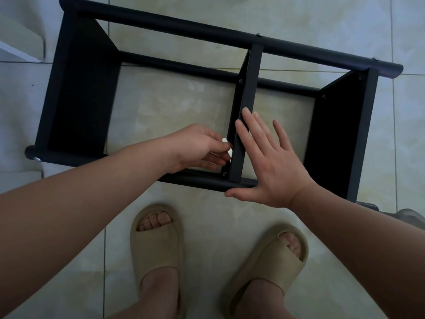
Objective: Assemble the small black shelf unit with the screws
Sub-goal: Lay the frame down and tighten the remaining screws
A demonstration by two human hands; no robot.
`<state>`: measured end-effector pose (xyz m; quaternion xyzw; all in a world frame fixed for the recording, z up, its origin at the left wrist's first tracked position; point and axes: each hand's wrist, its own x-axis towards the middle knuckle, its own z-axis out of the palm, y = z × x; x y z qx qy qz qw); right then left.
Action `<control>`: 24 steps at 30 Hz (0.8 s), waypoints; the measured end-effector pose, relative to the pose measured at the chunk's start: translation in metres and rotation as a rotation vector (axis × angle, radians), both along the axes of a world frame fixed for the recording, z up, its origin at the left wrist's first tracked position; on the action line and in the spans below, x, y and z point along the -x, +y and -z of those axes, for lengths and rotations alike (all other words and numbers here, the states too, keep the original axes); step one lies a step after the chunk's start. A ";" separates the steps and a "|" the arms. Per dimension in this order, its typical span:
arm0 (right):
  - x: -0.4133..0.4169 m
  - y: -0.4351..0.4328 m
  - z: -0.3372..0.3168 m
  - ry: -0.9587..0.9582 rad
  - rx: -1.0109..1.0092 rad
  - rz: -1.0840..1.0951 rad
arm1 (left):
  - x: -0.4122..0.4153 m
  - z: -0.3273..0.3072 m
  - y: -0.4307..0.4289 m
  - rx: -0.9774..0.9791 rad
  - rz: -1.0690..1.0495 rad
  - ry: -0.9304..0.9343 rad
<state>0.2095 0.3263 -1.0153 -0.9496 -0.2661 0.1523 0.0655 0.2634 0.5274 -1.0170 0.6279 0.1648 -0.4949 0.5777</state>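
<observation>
The shelf lies on its side on the floor, at 12 o'clock from the slippers. The left grip pinches a small white tool at 9 o'clock of the middle panel. The right grip, fingers spread, presses flat against the panel's 3 o'clock side.

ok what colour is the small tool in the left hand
White: the small tool, pinched in the left hand; head view.
</observation>
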 end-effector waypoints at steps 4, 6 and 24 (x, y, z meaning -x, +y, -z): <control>0.000 0.000 0.000 -0.003 0.005 -0.002 | 0.000 -0.002 0.000 -0.015 0.041 -0.021; 0.000 0.000 0.000 -0.001 0.008 -0.002 | 0.000 -0.003 -0.001 -0.019 0.055 -0.027; 0.000 0.000 -0.001 0.006 0.004 0.004 | 0.003 -0.005 -0.002 -0.043 0.136 -0.011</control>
